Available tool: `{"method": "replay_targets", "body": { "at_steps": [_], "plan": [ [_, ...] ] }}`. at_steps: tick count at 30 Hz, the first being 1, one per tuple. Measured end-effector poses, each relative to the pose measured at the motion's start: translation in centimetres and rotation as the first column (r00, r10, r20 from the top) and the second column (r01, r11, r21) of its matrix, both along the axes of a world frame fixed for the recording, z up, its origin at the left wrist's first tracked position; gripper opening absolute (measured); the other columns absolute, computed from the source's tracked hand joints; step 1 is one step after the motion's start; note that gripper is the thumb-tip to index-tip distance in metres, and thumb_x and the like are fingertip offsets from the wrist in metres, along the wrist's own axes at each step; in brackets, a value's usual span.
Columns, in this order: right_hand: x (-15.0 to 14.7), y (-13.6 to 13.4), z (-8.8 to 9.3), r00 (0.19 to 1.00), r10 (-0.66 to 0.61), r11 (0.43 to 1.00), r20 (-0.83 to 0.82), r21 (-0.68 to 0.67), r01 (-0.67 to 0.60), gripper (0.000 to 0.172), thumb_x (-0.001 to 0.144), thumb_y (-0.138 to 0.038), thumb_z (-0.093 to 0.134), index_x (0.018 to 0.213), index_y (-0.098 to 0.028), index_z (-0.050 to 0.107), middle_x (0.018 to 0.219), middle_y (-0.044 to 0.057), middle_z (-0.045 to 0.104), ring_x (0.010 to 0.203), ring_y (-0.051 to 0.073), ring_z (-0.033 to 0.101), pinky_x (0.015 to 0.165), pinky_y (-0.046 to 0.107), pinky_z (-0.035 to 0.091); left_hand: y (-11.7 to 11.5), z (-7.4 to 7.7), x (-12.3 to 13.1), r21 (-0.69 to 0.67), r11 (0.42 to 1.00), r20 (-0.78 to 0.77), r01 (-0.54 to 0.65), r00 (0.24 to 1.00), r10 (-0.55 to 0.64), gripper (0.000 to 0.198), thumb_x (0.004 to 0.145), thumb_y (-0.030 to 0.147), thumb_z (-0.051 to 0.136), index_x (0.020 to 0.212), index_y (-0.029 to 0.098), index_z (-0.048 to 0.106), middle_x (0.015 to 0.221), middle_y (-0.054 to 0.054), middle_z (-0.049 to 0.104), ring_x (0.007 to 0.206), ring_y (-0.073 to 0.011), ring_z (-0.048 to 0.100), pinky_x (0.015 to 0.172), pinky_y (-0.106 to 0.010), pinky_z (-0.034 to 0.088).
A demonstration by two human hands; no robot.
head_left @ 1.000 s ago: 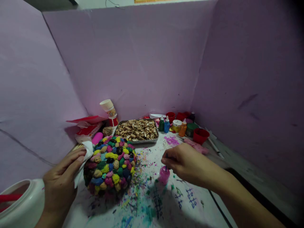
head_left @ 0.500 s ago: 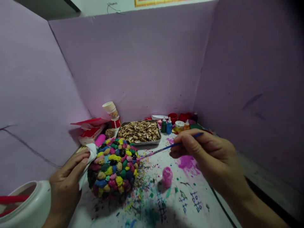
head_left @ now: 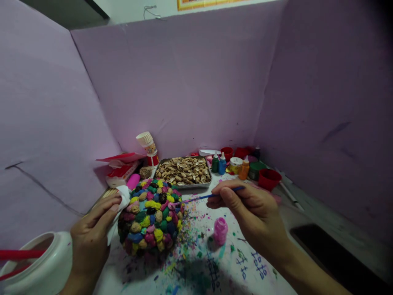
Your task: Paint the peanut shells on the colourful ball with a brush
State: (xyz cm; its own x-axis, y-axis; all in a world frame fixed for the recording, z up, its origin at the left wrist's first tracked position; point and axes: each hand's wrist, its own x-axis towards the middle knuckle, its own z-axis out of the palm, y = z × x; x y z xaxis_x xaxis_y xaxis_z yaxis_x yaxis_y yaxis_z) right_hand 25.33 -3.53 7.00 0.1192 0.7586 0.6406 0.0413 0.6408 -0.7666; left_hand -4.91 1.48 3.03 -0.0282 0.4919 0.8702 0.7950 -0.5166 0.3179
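Note:
My left hand [head_left: 92, 239] is closed on a folded white tissue [head_left: 124, 196], which presses against the left side of a round object [head_left: 150, 217] covered in nutshells. Many of the shells are painted yellow, pink, green, blue or black; some are bare brown. In my right hand [head_left: 250, 213] a thin blue paintbrush [head_left: 196, 198] is pinched between thumb and fingers. Its pink-coated tip meets the upper right part of the shell-covered object, at a pink shell. Below the brush stands an uncapped bottle of pink paint [head_left: 220, 231].
Behind the object lies a metal tray [head_left: 196, 187] of nutshells. Paint bottles [head_left: 222, 164] and a red cup [head_left: 269, 179] stand at back right. Stacked paper cups [head_left: 147, 144] lean at back left. A white tub [head_left: 58, 262] is at near left, a dark phone-like slab [head_left: 331, 254] at right.
My right hand has moved left with the paintbrush, carrying its tip from the object's right edge onto its face. My left hand keeps the tissue against the object. The view has shifted slightly.

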Motion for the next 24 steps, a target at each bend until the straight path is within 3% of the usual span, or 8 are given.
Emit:
{"method": "replay_targets", "body": {
  "at_steps": [15,24],
  "plan": [
    [0.3,0.0,-0.1,0.981,-0.117,0.991,0.152,0.084,0.105,0.017,0.092,-0.019,0.056,0.08,-0.017,0.068,0.065,0.001,0.072,0.059,0.012,0.074,0.056,0.017,0.059,-0.2,-0.2,0.1,0.052,0.999,-0.108,-0.019,0.994,0.024,0.024,0.075,0.021,0.044,0.084,0.017,0.066,0.095,-0.014,0.077,0.094,-0.0259,0.073,0.082,-0.036,0.06],
    [0.5,0.1,-0.5,0.979,-0.116,0.99,0.165,0.103,0.1,0.017,0.094,-0.021,0.056,0.082,-0.017,0.067,0.067,0.002,0.073,0.06,0.014,0.074,0.056,0.022,0.059,0.5,-0.7,-2.5,0.15,0.988,-0.443,0.039,0.896,0.032,0.032,0.072,0.015,0.043,0.096,0.018,0.063,0.095,-0.013,0.075,0.09,-0.0262,0.074,0.077,-0.041,0.062]
  ]
}}
